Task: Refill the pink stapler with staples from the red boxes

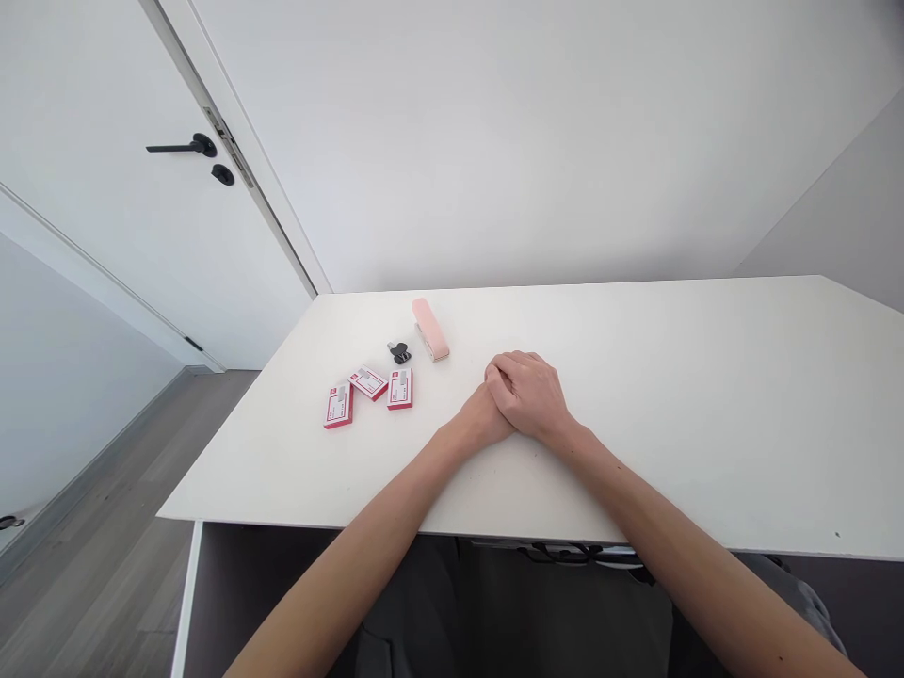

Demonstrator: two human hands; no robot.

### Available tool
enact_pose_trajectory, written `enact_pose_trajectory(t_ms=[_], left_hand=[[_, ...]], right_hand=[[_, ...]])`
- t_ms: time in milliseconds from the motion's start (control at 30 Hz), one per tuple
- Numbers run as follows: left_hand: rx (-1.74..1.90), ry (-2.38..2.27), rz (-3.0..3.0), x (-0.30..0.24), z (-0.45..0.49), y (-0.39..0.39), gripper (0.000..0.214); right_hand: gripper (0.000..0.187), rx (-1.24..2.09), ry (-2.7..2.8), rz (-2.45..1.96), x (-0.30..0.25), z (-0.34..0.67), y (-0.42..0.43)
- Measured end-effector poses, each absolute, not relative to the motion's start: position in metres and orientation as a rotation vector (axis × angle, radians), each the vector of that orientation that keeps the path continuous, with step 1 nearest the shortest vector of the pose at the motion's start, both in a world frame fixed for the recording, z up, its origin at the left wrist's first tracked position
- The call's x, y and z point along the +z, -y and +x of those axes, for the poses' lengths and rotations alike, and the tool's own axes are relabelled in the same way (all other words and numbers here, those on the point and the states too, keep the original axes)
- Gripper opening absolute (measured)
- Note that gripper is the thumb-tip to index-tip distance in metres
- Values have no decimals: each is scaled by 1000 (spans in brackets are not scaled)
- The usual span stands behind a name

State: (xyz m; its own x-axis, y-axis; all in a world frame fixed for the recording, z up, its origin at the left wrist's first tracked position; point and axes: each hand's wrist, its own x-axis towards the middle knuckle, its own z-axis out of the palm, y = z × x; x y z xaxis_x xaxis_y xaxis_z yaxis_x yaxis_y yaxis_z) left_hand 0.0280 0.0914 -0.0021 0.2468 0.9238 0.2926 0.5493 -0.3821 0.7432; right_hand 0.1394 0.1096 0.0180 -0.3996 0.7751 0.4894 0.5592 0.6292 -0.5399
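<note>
Around me there are several things: behind the white table (pixel 706 405) stands a pale wall (pixel 537 141), and on the left is a white door (pixel 85 122) with a black handle (pixel 180 147). On the table, a small black tool (pixel 400 353) lies just left of the pink stapler (pixel 431 330). Nearer to me are three small boxes, the left box (pixel 339 405), the middle box (pixel 368 382) and the right box (pixel 400 388). The stapler lies beyond my hands, to their left; its long axis runs away from me, the far end leaning left. It is smooth and slim, with rounded ends. The boxes have white tops and red-pink sides. My right hand (pixel 529 391) is folded over my left hand (pixel 489 412), whose fingers are covered, so I cannot tell its grip.
</note>
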Motion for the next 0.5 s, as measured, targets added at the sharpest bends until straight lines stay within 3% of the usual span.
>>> enact_pose_trajectory(t_ms=[400,500], left_hand=[[927,-1289,2078,6,27,-87,17],[859,-1398,2112,9,29,-88,21]], right_hand=[[18,427,2088,-1089,18,140,-108],[23,507,2049,-1059,19,142,-110]])
